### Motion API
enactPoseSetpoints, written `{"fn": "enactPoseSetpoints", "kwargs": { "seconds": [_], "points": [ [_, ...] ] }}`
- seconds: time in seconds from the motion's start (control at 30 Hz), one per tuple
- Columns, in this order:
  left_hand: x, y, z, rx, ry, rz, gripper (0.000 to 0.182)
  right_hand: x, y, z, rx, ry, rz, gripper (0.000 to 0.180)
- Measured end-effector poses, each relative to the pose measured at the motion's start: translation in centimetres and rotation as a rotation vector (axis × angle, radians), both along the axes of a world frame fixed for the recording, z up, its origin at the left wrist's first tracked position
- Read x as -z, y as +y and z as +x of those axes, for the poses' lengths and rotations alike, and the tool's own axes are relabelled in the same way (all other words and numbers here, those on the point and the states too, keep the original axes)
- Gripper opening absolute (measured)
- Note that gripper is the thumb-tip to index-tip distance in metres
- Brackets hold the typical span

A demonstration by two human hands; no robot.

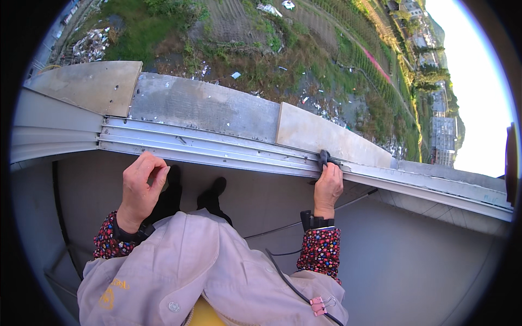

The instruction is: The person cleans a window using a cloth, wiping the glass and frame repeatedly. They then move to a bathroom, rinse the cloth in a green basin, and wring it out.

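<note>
My right hand [328,188] grips a dark cloth [324,158] and presses it on the metal window track [228,154], beside the middle of the sill. My left hand [142,185] hovers just below the track's left part, thumb and forefinger curled close together; whether something small is between them cannot be told. Dark bits of debris lie in the grooves of the track. Both wrists wear black bands over floral sleeves.
Beyond the track runs an outer ledge with a grey slab [204,106] and beige stone slabs [326,132], [89,87] beige too. Past its edge is a drop to overgrown ground with litter. A thin rod [350,201] leans below the track at the right.
</note>
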State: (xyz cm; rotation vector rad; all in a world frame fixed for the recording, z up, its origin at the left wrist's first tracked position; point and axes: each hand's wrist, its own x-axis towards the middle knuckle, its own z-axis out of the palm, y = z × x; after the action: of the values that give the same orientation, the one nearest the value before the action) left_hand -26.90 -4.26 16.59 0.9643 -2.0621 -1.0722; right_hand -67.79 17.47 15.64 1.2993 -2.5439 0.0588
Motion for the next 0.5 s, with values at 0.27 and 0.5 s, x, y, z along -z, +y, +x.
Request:
{"fn": "enactPoseSetpoints", "kwargs": {
  "seconds": [0.27,0.5],
  "points": [
    [0.4,1.1,-1.3,0.065,0.05,0.036,0.008,2.6,-1.3,5.5,-0.103,-0.139,-0.34,0.019],
    [0.2,0.6,-1.6,0.043,0.05,0.04,0.007,3.2,-1.1,5.3,0.179,-0.5,-0.775,0.019]
  ]
}}
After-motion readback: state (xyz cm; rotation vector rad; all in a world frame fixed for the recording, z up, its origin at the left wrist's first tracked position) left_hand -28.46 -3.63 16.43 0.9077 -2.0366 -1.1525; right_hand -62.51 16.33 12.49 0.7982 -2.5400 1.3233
